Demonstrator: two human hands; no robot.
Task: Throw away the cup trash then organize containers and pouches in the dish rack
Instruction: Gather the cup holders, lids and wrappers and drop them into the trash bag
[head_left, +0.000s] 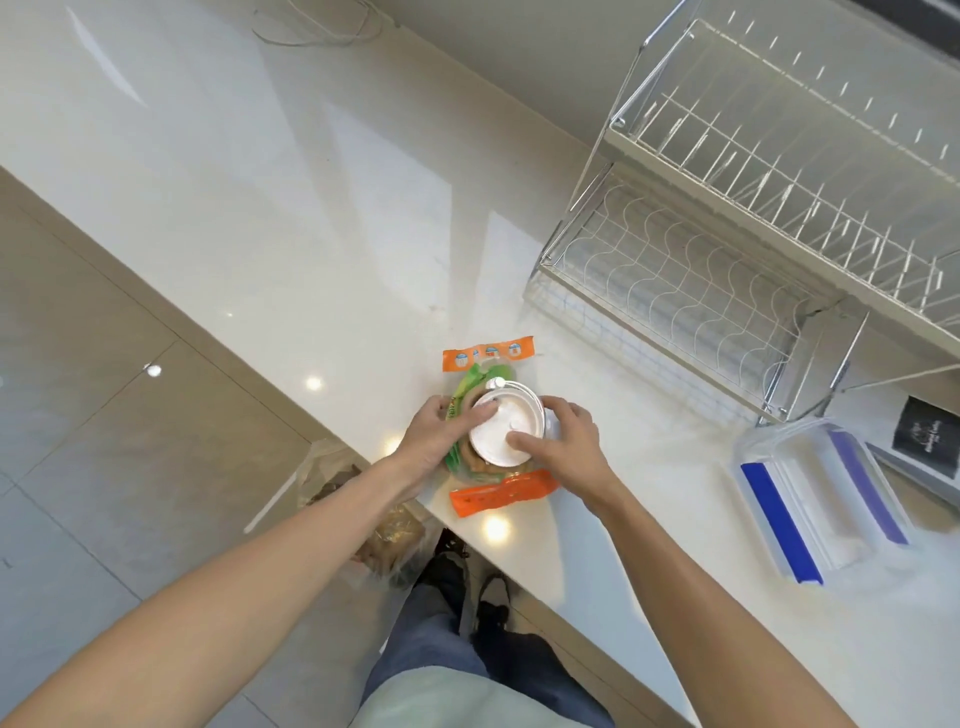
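Forearms come in from the bottom edge, legs and shoes below them at the desk (260, 218) front edge. Both hands meet at the white cup (503, 434), seen from above, lid up, sitting on an orange-and-green pouch (498, 493) near the desk front edge. Left hand (441, 436) on the cup's left side, fingers (480, 413) curled onto the lid rim. Right hand (569, 441) on the right side, fingers (519, 441) resting on the lid top. Both sets of fingers part-closed around the cup, touching it; firm clamp or not, cannot tell. Cup sits directly between the two hands, equally near both. Pouch long axis runs away from the person, orange ends at near and far side. Dish rack (727, 234) is up and right, well apart. Clear container with blue clips (815, 499) lies right of the hands. Plastic bag (363, 514) hangs below the desk edge at left, likely the trash target, nearer the left hand.
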